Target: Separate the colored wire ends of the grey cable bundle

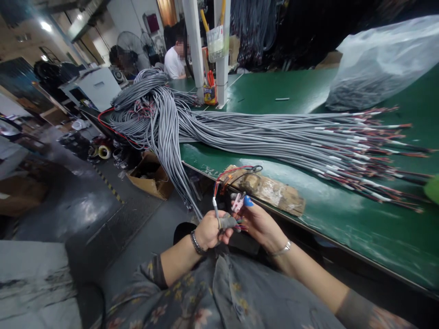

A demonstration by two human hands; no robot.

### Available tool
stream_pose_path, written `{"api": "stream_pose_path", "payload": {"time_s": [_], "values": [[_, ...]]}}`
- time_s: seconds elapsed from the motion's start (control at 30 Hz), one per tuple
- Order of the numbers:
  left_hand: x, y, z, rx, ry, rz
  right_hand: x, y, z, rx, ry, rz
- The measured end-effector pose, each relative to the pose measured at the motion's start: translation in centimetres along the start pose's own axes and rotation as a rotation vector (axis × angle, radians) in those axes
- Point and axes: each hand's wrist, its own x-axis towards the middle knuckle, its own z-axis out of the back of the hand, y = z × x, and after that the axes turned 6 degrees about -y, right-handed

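My left hand (210, 229) is closed round a grey cable (216, 211), its thumb wrapped in something grey. Above that hand a white sleeve (214, 201) sits on the cable, and red, blue and black wires (219, 183) fan out towards the bench edge. Close beside it, my right hand (262, 224) pinches a small pale pink connector (237, 202); a blue covering is on its thumb. Short coloured wire ends (242, 225) show between the two hands. A worn wooden block (274, 192), with an orange piece at its left end, lies at the bench edge just beyond them.
Long grey cables (247, 132) with stripped ends cover the green bench (343, 233), and some hang over its edge. A clear plastic bag (384, 59) stands at the back right. A white post (195, 45) rises behind; a cardboard box (151, 176) is on the floor. Another person (174, 59) sits further back.
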Motion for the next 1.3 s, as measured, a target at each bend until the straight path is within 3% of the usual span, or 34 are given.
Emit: {"api": "stream_pose_path", "payload": {"time_s": [0.37, 0.5, 0.73, 1.3], "values": [[-0.5, 0.5, -0.1, 0.046, -0.015, -0.099, -0.6, 0.3, -0.6, 0.065, -0.03, -0.114], [-1.3, 1.0, 0.0, 0.117, -0.035, -0.165, -0.7, 0.3, -0.5, 0.018, -0.07, -0.05], [-1.1, 1.1, -0.6, 0.044, -0.142, -0.229, -0.9, 0.3, -0.6, -0.084, -0.068, 0.063], [-0.2, 1.2, -1.3, 0.068, -0.178, -0.224, -0.2, -0.2, -0.4, -0.088, -0.033, 0.045]]}}
